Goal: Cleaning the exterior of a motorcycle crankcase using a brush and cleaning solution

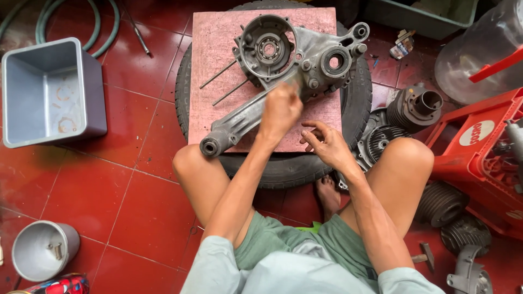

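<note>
My left hand (pixel 280 109) is in the middle of the frame. Its grip is curled shut and pressed on the grey metal engine case (pixel 289 65). It looks blurry, so I cannot tell if something small is inside it. My right hand (pixel 327 144) is just to the right and a bit lower. Its grip is half open, with the fingers (pixel 313 130) bent and loose, and it holds nothing.

The engine case lies in the upper middle of the frame. It has a big round hole with a bearing in it, a smaller round hole beside that, and a long arm that points down to the left. Two thin metal rods (pixel 220 81) stick out of its left side.

The case rests on a pink board (pixel 218 49). The board sits on a black tyre (pixel 283 169) lying flat on the floor. My bare knees are on each side of the tyre.

The floor (pixel 136 196) is made of shiny red tiles. At the upper left is a grey plastic tub (pixel 87 92), with a green hose (pixel 101 32) above it. At the lower left is a small metal cup (pixel 43 250). On the right are a red crate (pixel 474 147) and finned engine cylinders (pixel 417 106).
</note>
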